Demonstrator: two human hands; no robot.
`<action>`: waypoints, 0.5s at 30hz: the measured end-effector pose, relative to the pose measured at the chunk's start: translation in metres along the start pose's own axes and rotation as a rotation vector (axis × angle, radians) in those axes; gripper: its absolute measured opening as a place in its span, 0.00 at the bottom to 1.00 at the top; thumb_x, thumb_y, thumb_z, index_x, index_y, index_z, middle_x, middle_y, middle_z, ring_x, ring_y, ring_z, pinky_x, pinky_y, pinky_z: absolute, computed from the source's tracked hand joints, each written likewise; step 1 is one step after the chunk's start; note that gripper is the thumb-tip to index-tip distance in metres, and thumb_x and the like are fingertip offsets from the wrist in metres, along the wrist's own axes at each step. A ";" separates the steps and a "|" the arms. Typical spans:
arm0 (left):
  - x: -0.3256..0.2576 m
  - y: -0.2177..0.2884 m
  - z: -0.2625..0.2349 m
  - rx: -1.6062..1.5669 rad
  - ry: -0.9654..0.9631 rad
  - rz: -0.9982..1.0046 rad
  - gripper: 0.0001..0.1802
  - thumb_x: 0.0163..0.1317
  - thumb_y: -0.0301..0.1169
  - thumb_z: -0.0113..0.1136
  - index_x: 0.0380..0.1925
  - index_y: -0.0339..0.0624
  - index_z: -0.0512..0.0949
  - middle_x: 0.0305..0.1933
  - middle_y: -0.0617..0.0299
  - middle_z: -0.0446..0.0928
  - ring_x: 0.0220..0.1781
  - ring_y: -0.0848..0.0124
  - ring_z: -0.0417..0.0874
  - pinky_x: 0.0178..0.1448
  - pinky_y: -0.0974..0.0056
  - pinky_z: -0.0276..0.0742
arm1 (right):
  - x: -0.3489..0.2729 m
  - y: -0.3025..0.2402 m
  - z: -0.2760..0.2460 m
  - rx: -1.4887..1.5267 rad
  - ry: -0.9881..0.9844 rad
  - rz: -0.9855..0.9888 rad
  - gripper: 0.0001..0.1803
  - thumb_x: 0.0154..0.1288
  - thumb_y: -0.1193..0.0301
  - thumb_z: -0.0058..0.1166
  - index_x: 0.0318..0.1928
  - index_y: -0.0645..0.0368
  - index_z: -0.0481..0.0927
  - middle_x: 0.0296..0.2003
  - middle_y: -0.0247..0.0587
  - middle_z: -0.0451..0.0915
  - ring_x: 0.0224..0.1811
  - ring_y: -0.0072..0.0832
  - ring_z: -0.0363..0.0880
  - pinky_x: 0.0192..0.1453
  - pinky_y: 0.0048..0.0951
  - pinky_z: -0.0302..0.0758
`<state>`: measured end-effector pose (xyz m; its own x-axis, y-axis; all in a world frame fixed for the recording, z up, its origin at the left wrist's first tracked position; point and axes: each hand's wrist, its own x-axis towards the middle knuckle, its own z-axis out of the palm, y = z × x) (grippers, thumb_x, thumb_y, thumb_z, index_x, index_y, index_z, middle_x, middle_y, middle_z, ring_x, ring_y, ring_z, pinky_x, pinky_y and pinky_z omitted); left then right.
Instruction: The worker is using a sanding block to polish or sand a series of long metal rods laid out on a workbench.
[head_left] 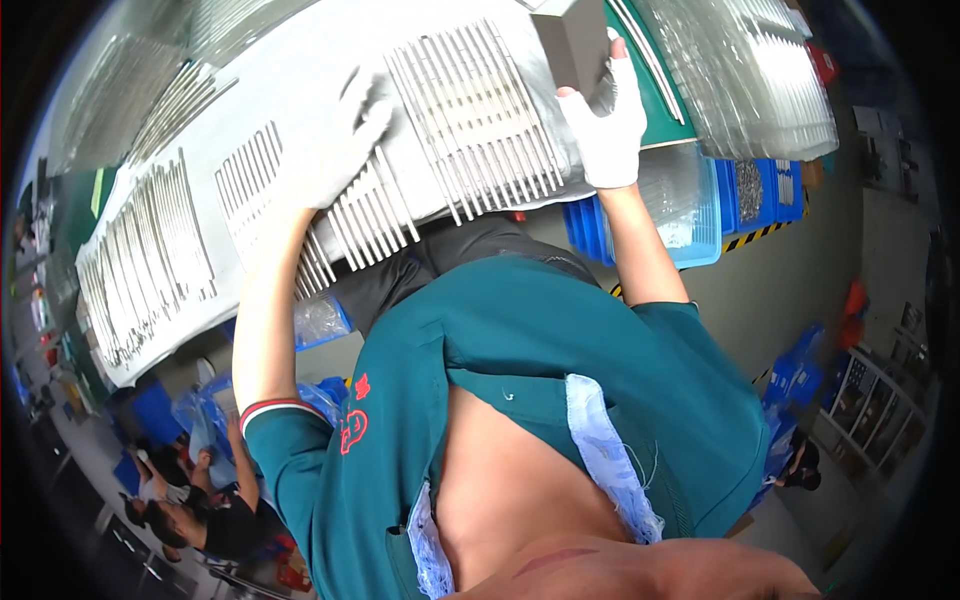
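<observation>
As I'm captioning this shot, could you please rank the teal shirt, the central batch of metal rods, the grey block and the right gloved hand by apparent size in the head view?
1. Teal shirt
2. Central batch of metal rods
3. Grey block and right gloved hand: too alike to rank

Farther off are a person in black (232,530) and, seemingly, a rack (868,408).

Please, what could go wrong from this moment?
The left hand, among the rods, might push some out of line. Rods lying near the table's edge might fall if bumped. The gray block at the right hand might slip and hit nearby rods.
</observation>
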<state>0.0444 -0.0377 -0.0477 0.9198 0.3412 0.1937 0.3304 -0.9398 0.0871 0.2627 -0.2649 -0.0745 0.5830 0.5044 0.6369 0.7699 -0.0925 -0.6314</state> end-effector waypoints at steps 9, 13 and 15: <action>0.068 0.077 0.018 0.042 0.138 0.372 0.29 0.68 0.51 0.46 0.60 0.43 0.72 0.66 0.50 0.69 0.69 0.55 0.67 0.72 0.51 0.57 | -0.002 -0.002 0.001 0.082 0.007 0.044 0.44 0.52 0.75 0.68 0.69 0.65 0.62 0.66 0.51 0.68 0.66 0.38 0.69 0.69 0.33 0.66; 0.081 0.092 0.035 -0.023 0.192 0.197 0.29 0.67 0.50 0.47 0.59 0.42 0.72 0.63 0.48 0.70 0.66 0.53 0.67 0.70 0.51 0.57 | -0.001 -0.002 0.000 0.018 0.019 -0.010 0.45 0.52 0.71 0.70 0.70 0.64 0.62 0.66 0.51 0.68 0.67 0.40 0.69 0.69 0.34 0.66; 0.074 0.084 0.037 0.029 0.195 0.242 0.29 0.67 0.51 0.47 0.61 0.43 0.72 0.63 0.47 0.69 0.66 0.52 0.67 0.70 0.51 0.56 | 0.000 -0.004 -0.001 0.014 0.006 0.013 0.46 0.52 0.70 0.70 0.70 0.64 0.62 0.66 0.52 0.69 0.67 0.40 0.69 0.69 0.34 0.67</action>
<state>0.1480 -0.0925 -0.0618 0.9154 0.1012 0.3897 0.1148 -0.9933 -0.0116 0.2600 -0.2659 -0.0719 0.5947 0.4982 0.6309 0.7582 -0.0868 -0.6462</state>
